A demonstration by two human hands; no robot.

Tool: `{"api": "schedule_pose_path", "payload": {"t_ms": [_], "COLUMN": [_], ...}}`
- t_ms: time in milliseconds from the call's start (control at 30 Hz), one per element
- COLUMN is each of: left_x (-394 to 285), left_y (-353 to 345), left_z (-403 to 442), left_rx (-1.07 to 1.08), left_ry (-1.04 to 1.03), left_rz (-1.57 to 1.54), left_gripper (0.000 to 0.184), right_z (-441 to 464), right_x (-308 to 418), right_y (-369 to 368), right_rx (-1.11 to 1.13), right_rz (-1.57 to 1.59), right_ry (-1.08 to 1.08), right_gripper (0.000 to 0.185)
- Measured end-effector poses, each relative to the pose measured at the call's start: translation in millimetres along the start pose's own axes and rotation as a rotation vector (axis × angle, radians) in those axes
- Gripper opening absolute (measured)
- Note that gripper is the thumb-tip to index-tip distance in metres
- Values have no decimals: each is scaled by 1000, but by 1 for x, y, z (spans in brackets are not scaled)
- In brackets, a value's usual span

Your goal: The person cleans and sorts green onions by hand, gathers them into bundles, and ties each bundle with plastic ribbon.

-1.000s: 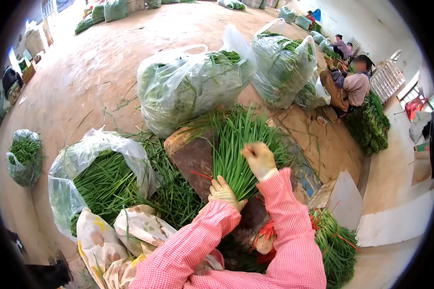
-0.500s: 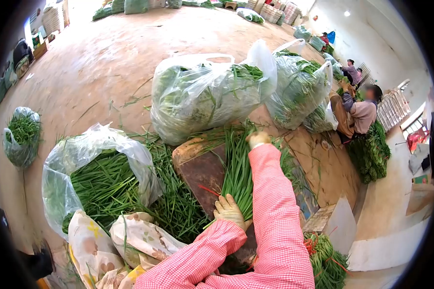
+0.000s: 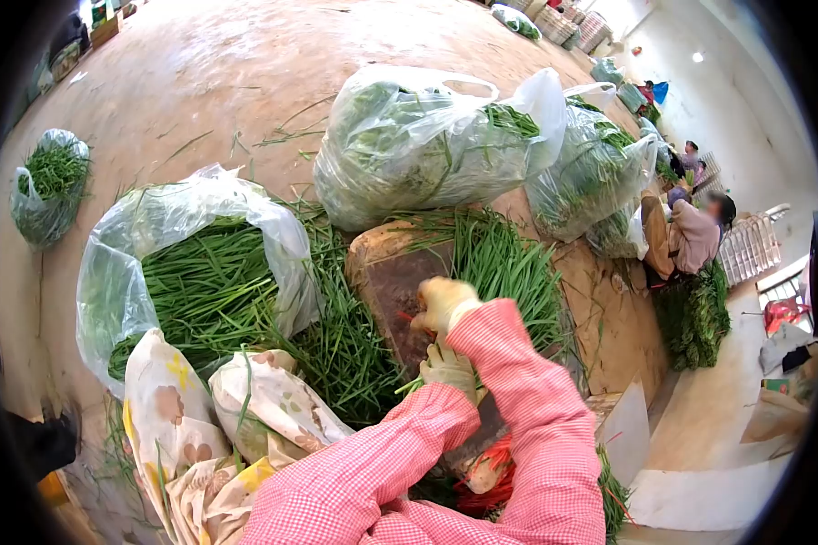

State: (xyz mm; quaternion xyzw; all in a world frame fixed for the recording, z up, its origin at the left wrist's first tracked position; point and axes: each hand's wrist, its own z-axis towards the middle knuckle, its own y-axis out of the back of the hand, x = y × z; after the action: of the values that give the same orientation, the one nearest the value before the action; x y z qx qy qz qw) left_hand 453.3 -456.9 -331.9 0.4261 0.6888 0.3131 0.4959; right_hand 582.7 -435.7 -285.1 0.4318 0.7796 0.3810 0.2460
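Observation:
My left hand (image 3: 450,371), in a pale glove, is closed around the base of a bundle of chives (image 3: 504,272). The leaves fan away from me over a dark-topped block (image 3: 386,282). Just above it, my gloved right hand (image 3: 445,304) is closed with its fingers bent, and a red tie (image 3: 404,316) shows beside them. The fingers hide most of the tie. More red ties (image 3: 495,477) lie under my right forearm.
An open plastic bag (image 3: 286,241) of chives stands at left, with loose chives (image 3: 345,363) beside it. Filled bags (image 3: 409,163) stand beyond the block. A co-worker (image 3: 695,232) sits at right by stacked greens (image 3: 691,313). A smaller bag (image 3: 50,204) is far left.
My right hand has come back from the far leaves to beside my left hand, at the red tie. The left hand stays on the bundle's base. The view has shifted slightly.

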Motion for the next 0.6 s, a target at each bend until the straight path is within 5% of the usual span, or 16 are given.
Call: {"api": "schedule_pose_path", "payload": {"t_ms": [33,167,233,300,333,400,500,567,600], "left_x": [0,7,11,19,26,42,55,66,74], "left_y": [-1,-4,-3,-3,-2,-5,-25,-4,0], "left_z": [0,-3,-3,-3,-4,-6,3,10,20], "left_rx": [-24,-107,-184,-291,-367,-531,-659,-450,-234], "left_ry": [-23,-110,-196,-324,-406,-552,-287,-91,-188], "left_rz": [-1,-60,-120,-239,-356,-682,-1269,-1236,-1064], "left_gripper": [93,75,67,58,54,46,46,35,30], "right_z": [1,-2,-39,-40,-36,-31,-41,-51,-58], "right_x": [6,30,36,6,-8,-38,-51,-45,-41], "right_y": [-24,-54,-38,-55,-62,-69,-75,-77,-74], "right_rx": [-120,78,89,-255,-455,-626,-673,-608,-632], "right_rz": [-1,-118,64,267,694,930,1203,1248,1052], "right_ry": [47,257,288,602,519,307,276,319,326], "right_gripper": [42,21,21,18,16,15,12,12,11]}}
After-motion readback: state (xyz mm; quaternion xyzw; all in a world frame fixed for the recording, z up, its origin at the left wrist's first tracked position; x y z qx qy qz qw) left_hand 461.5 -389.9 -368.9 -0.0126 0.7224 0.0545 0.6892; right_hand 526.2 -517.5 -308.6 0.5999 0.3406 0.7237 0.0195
